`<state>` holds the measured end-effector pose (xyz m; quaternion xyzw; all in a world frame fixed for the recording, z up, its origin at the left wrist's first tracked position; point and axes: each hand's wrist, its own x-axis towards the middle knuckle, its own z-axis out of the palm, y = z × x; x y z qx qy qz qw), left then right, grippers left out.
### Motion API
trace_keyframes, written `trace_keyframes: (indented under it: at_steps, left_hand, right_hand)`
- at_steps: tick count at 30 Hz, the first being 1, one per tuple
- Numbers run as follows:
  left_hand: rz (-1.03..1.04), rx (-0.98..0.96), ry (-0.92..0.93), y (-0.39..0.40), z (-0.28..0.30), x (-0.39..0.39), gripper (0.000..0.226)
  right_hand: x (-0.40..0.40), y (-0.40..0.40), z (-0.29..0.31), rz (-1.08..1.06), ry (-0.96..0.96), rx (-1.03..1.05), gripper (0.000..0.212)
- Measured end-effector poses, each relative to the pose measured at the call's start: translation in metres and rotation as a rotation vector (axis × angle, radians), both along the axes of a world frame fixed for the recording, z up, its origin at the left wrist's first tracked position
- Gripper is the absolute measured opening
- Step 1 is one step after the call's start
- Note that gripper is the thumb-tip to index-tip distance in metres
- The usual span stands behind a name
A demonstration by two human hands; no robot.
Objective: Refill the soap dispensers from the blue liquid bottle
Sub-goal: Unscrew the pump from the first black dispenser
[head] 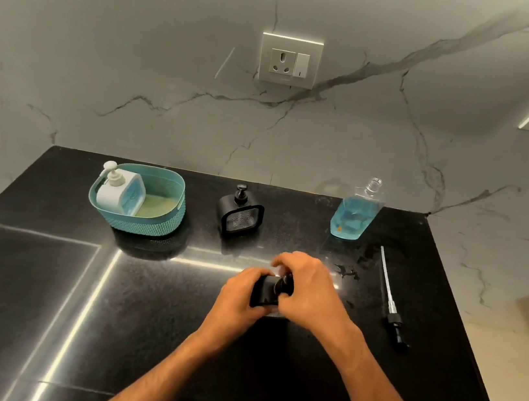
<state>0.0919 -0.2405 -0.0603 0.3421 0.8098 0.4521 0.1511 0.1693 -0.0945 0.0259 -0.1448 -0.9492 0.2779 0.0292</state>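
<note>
Your left hand [238, 293] grips a black dispenser [266, 291] while your right hand [307, 288] seemingly grasps its pump on the desk [140, 302].

Both forearms are bare to the frame's edge, with no sleeves, watch or rings visible.

Home kitchen: black granite counter [40, 287], marble backsplash [139, 63].

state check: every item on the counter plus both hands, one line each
blue liquid bottle: upright, uncapped, partly full
loose pump: lying flat on the counter
black dispenser: upright, pump on
white dispenser: upright in teal basket
held dispenser: gripped by left hand
right hand: gripping its top
</note>
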Motion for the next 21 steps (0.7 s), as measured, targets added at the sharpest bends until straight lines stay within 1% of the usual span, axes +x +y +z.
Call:
trace_keyframes:
  at_steps: [1, 2, 3, 4, 6, 7, 8, 9, 10, 11, 12, 13, 14, 15, 16, 17, 18, 21]
  left_hand:
    - [0.006, 0.004, -0.006, -0.003, -0.002, 0.0, 0.053]
    - [0.009, 0.005, -0.008, -0.006, -0.003, -0.001, 0.053]
    - [0.007, 0.003, -0.007, -0.008, -0.004, -0.002, 0.051]
    - [0.003, 0.004, -0.004, -0.009, -0.005, -0.003, 0.049]
    - [0.0, 0.019, 0.007, -0.009, -0.004, -0.005, 0.045]
    - [-0.001, 0.026, 0.011, -0.008, -0.004, -0.005, 0.045]
    - [-0.004, 0.028, 0.011, -0.007, -0.003, -0.004, 0.045]
    - [-0.006, 0.029, 0.005, -0.006, -0.003, -0.003, 0.045]
    - [-0.004, 0.033, -0.004, -0.005, -0.004, -0.001, 0.045]
    - [0.002, 0.038, -0.011, -0.005, -0.005, 0.0, 0.045]
    - [0.006, 0.042, -0.014, -0.005, -0.006, 0.001, 0.045]
    - [0.006, 0.042, -0.012, -0.005, -0.006, 0.002, 0.045]
    - [0.006, 0.041, -0.009, -0.005, -0.006, 0.003, 0.043]
    - [0.006, 0.04, -0.005, -0.005, -0.006, 0.004, 0.042]
    - [0.008, 0.038, -0.001, -0.005, -0.006, 0.005, 0.041]
    - [0.01, 0.037, 0.0, -0.006, -0.005, 0.005, 0.042]
    - [0.013, 0.037, 0.0, -0.006, -0.004, 0.006, 0.043]
    - [0.024, 0.03, 0.003, -0.006, -0.004, 0.008, 0.05]
  right_hand:
    - [0.001, -0.003, 0.001, 0.066, -0.027, -0.118, 0.067]
    - [0.001, -0.008, 0.002, 0.089, -0.048, -0.152, 0.081]
    - [0.001, -0.011, 0.001, 0.057, -0.055, -0.095, 0.087]
    - [0.0, -0.015, 0.0, -0.022, -0.055, 0.006, 0.086]
    - [-0.003, -0.017, -0.001, -0.173, -0.058, 0.215, 0.071]
    - [-0.003, -0.017, -0.002, -0.177, -0.058, 0.244, 0.062]
    - [-0.002, -0.017, -0.002, -0.135, -0.054, 0.2, 0.058]
    - [-0.001, -0.016, -0.002, -0.073, -0.058, 0.117, 0.066]
    - [0.0, -0.015, -0.002, -0.01, -0.08, 0.03, 0.08]
    - [0.002, -0.015, -0.001, 0.03, -0.096, -0.004, 0.091]
    - [0.003, -0.015, -0.001, 0.028, -0.097, 0.026, 0.096]
    - [0.002, -0.015, -0.001, -0.014, -0.098, 0.099, 0.096]
    - [0.001, -0.016, -0.002, -0.075, -0.103, 0.194, 0.09]
    - [0.0, -0.016, -0.002, -0.122, -0.103, 0.275, 0.08]
    - [0.0, -0.016, -0.002, -0.136, -0.1, 0.313, 0.067]
    - [0.0, -0.016, -0.001, -0.116, -0.097, 0.305, 0.054]
    - [0.0, -0.016, -0.001, -0.08, -0.093, 0.271, 0.046]
    - [0.002, -0.013, 0.005, -0.004, -0.102, 0.189, 0.046]
